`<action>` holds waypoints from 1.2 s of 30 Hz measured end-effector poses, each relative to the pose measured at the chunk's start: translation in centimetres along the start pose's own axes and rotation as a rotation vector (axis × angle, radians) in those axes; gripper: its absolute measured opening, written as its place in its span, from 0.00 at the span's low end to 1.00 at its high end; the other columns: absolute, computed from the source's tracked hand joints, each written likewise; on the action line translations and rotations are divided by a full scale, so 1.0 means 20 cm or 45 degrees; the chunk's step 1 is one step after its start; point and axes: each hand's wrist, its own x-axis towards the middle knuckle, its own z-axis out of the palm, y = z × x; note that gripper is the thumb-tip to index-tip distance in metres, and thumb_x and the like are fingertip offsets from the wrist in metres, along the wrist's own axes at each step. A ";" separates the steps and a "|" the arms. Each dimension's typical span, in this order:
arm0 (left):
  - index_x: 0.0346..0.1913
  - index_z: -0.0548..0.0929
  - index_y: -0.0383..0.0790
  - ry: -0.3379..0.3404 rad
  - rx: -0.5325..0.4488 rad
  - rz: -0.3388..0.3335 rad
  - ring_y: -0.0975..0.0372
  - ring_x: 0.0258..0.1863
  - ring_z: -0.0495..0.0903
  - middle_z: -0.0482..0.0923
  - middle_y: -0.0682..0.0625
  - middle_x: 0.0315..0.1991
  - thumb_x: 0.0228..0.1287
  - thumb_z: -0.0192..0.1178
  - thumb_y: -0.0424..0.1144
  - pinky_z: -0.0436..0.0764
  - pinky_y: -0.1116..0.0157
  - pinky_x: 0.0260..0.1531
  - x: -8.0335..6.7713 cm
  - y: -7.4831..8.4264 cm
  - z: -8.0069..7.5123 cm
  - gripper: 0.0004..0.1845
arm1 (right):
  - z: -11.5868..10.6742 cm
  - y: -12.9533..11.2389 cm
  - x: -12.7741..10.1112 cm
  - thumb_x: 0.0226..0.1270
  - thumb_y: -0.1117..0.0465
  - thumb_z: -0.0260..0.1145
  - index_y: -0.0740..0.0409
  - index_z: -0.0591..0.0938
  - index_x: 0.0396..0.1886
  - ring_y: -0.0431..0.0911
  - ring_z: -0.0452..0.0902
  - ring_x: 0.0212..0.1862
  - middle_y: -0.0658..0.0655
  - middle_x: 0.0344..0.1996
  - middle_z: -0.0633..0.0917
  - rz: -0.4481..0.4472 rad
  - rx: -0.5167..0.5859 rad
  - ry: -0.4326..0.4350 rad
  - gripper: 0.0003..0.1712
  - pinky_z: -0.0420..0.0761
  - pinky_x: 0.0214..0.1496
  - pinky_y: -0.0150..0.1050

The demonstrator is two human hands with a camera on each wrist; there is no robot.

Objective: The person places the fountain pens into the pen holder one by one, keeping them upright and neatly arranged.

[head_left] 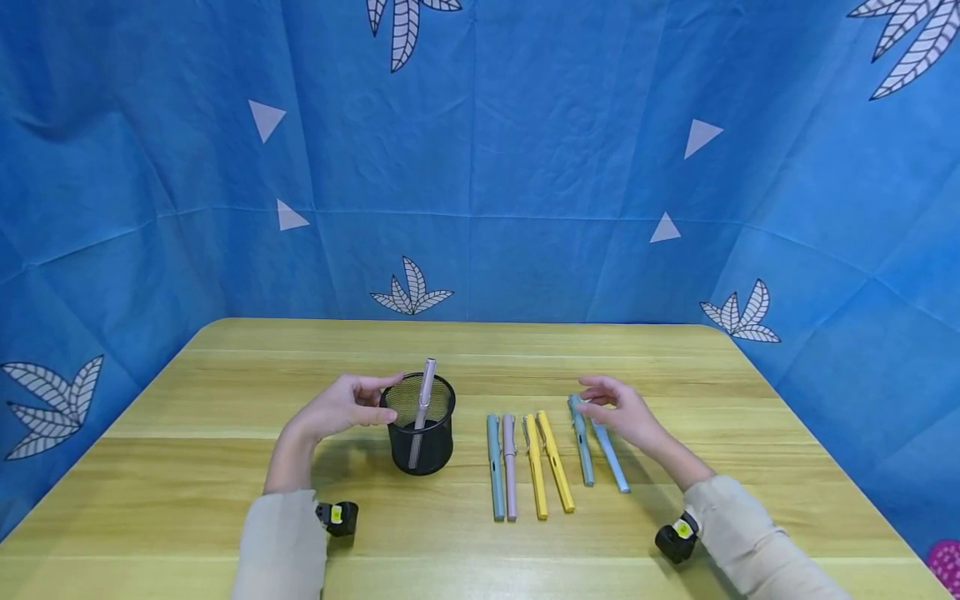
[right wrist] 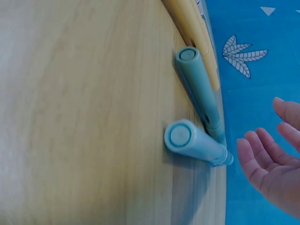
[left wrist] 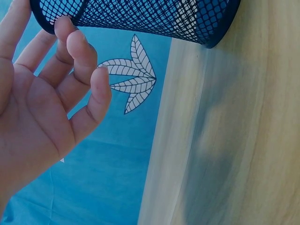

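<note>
A black mesh pen holder [head_left: 422, 427] stands left of centre on the wooden table [head_left: 225, 392], with one pink pen [head_left: 424, 400] upright inside. My left hand [head_left: 375, 402] is beside its left rim; in the left wrist view the relaxed fingers [left wrist: 79, 56] reach the rim of the holder [left wrist: 140, 14]. Several pens lie in a row to the right: teal [head_left: 493, 467], pink [head_left: 510, 467], two yellow [head_left: 543, 462], teal [head_left: 582, 446] and light blue [head_left: 611, 458]. My right hand [head_left: 603, 404] hovers open over the far ends of the last two pens [right wrist: 199, 84], [right wrist: 192, 140], its fingers [right wrist: 262, 164] apart from them.
A blue cloth backdrop [head_left: 480, 167] with leaf and triangle prints walls the table on three sides. Small black wrist cameras show at my left sleeve [head_left: 341, 517] and my right sleeve [head_left: 677, 537]. Bare wood lies at the far side of the table.
</note>
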 end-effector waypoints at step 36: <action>0.62 0.65 0.34 -0.006 -0.020 0.006 0.63 0.18 0.61 0.62 0.50 0.19 0.55 0.62 0.33 0.64 0.67 0.21 -0.01 0.00 0.00 0.31 | -0.08 0.11 0.07 0.62 0.65 0.58 0.74 0.61 0.59 0.42 0.70 0.17 0.59 0.21 0.75 0.329 -0.042 -0.138 0.29 0.72 0.18 0.34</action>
